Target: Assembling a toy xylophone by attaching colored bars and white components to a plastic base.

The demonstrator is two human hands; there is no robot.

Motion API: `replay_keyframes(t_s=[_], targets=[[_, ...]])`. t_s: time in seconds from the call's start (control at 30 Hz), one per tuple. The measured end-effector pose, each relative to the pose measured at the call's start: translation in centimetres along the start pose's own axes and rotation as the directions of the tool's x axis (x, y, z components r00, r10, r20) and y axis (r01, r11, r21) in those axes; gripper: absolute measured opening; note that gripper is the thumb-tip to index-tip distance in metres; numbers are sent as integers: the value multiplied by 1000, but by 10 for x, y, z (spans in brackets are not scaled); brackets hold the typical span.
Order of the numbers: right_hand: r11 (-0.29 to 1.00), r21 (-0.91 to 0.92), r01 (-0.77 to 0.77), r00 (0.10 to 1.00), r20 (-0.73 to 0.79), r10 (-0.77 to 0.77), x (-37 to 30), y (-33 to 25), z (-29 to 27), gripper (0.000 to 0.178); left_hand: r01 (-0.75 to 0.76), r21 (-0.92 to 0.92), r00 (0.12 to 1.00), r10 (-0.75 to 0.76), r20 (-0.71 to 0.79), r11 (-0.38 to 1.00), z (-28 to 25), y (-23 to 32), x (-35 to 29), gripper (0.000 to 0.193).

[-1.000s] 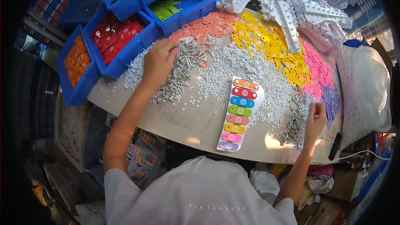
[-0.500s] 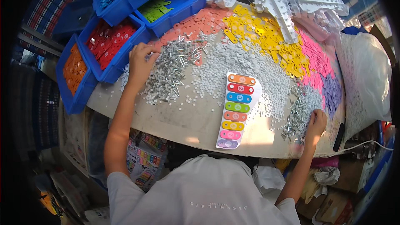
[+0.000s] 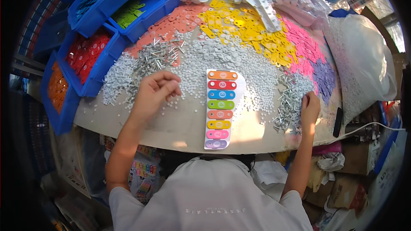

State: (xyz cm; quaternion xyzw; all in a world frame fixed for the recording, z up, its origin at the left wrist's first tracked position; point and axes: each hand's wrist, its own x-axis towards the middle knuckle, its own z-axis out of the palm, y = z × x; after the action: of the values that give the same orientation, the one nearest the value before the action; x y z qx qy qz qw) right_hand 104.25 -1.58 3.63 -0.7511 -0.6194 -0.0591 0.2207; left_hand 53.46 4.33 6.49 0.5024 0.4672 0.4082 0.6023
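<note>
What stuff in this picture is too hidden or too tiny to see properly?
Head view only:
- Left hand: fingers curl under, so anything pinched is hidden.
- Right hand: fingertips sit in the pile of small metal pins; its grip is hidden.
- White round washers: too small to tell apart.
- Orange pieces in the blue plastic bin: cut off by the dark fisheye rim.
- Symbols on the colourful toy xylophone's bars: too small.

Toy xylophone (image 3: 220, 109) btwn hands

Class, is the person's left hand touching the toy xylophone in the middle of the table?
Apart. The head view shows the left hand over small white pieces, with a strip of them between its fingers and the toy xylophone.
</note>
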Motion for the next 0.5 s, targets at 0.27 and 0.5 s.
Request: replay_keyframes(t_s=[0.27, 0.5], targets=[[993, 86, -77, 968, -234, 96, -11, -18, -10, 10, 203, -184, 953, -151, 263, 962, 50, -30, 9, 17], [746, 639, -187, 981, 79, 178, -21, -127, -7, 11, 240, -197, 938, -174, 301, 951, 60, -41, 23, 17]])
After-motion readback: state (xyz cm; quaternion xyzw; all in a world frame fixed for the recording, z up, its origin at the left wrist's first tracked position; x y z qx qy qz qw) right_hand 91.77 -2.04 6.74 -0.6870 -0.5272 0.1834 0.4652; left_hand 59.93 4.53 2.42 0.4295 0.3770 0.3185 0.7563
